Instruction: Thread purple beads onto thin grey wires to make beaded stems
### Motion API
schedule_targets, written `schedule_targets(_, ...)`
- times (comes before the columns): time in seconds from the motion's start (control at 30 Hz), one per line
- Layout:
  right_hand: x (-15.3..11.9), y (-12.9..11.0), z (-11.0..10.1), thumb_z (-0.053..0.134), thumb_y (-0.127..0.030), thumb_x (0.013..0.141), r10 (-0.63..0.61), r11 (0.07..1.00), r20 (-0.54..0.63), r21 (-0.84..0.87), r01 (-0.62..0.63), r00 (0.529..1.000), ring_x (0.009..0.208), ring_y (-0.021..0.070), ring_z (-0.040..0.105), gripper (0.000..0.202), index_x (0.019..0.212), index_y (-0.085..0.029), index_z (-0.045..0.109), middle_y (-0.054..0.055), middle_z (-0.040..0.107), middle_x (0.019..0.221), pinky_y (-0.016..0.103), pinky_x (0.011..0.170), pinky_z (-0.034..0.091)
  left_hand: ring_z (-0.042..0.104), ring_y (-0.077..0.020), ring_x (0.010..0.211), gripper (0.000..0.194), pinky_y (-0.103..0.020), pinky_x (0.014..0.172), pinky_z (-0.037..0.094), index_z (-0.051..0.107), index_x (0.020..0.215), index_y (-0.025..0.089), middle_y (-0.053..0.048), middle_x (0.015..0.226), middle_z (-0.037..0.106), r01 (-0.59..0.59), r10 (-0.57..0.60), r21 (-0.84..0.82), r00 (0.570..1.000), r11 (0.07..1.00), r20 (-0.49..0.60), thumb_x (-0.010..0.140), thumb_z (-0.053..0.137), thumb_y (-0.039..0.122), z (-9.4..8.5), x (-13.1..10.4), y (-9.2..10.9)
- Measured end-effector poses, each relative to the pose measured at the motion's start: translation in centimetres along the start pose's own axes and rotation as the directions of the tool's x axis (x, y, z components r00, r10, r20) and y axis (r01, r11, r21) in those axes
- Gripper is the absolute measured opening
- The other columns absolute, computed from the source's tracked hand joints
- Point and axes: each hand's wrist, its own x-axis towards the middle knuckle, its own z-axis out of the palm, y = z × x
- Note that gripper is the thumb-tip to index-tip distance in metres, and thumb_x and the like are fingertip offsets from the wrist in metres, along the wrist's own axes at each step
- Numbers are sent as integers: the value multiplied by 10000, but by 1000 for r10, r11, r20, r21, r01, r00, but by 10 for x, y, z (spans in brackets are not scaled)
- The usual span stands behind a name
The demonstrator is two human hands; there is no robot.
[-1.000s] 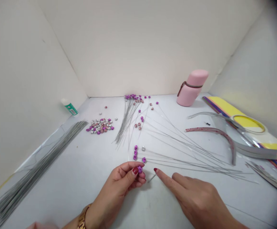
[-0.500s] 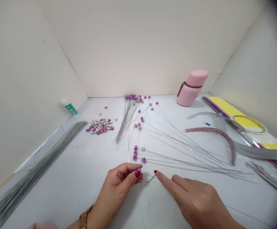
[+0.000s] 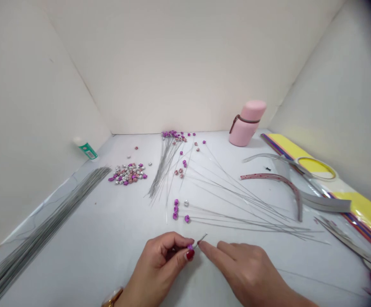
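Note:
My left hand [image 3: 161, 266] pinches a small purple folded star [image 3: 190, 247] between thumb and fingers, near the front of the table. Close on its right, my right hand [image 3: 247, 268] holds a thin grey wire [image 3: 202, 238] at the fingertips. A short piece of it slants up beyond the forefinger, its lower end right by the star; whether it has entered the star I cannot tell. Just beyond my hands lie wires tipped with a purple star [image 3: 187, 218] and a silver star [image 3: 186, 203], beside several purple stars in a column [image 3: 175, 209].
Loose stars [image 3: 129, 174] are piled at left, near a long wire bundle [image 3: 60, 217] and a green-white tube [image 3: 88, 151]. Star-tipped wires [image 3: 162, 164] lie at the back. On the right are a pink bottle [image 3: 245, 125], curved strips [image 3: 287, 183], a tape roll [image 3: 330, 170] and yellow packets [image 3: 367, 207].
The wire's short end has come over to the star in my left hand; before, it pointed down-left, apart from it. The whole view has shifted slightly.

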Motion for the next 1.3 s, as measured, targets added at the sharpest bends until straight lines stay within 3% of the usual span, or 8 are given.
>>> schedule_targets(0.17,2,19,-2,306,-146,878,199,978,-37,-63,-201,979,558,116,513,305,870,-190,608,9,539,590,209,503,359,555,-171,789,211,-235,692,424,618,916,190,-46,864,636,-124,124,14,967,992,-222,759,538,306,-13,8,0)
schedule_targets(0.33,7,30,-3,416,-174,835,292,954,42,-79,-288,956,753,170,516,195,938,-199,581,52,556,788,249,593,418,535,-182,912,194,-244,781,406,628,909,198,-60,985,587,-245,270,125,927,961,-259,780,506,276,-20,14,-3)
schedule_targets(0.43,10,32,-6,554,-201,755,313,949,96,-73,-307,945,841,206,499,268,1017,-154,524,89,538,925,310,670,443,547,-180,882,196,-242,757,413,629,904,198,-54,956,595,-250,281,136,912,959,-300,778,506,283,-21,14,-3)
schedule_targets(0.57,13,33,-7,548,-137,754,323,946,174,-73,-315,930,725,178,505,40,754,-165,519,50,535,784,294,621,443,561,-179,836,181,-240,742,409,640,862,190,-47,888,623,-271,299,134,906,953,-301,768,514,278,-21,13,-2)
schedule_targets(0.83,6,38,14,376,-152,844,197,976,82,-111,-187,977,646,169,508,176,689,-186,451,48,540,711,271,577,412,593,-188,770,248,-263,701,437,631,896,176,-43,846,667,-206,225,90,908,974,-355,730,523,324,-25,20,-15)
schedule_targets(1.1,19,46,5,370,-184,871,388,911,24,-164,-379,922,518,137,532,148,768,-175,476,1,569,600,235,477,369,604,-196,742,303,-280,695,469,627,898,151,-66,837,666,-212,193,-11,907,977,-373,701,531,360,-27,24,-19)
schedule_targets(1.23,43,62,3,412,-205,874,479,870,27,-153,-469,878,616,125,565,137,842,-142,529,5,594,706,251,555,440,604,-193,698,304,-284,677,477,634,879,146,-63,794,664,-198,176,-22,914,980,-367,686,535,359,-28,24,-17)
schedule_targets(1.3,55,74,5,452,-258,864,527,842,17,-151,-518,850,727,131,572,173,956,-138,536,29,584,885,299,636,473,603,-196,714,304,-284,683,478,637,871,147,-63,784,665,-204,174,-45,915,978,-363,680,539,362,-28,25,-18)
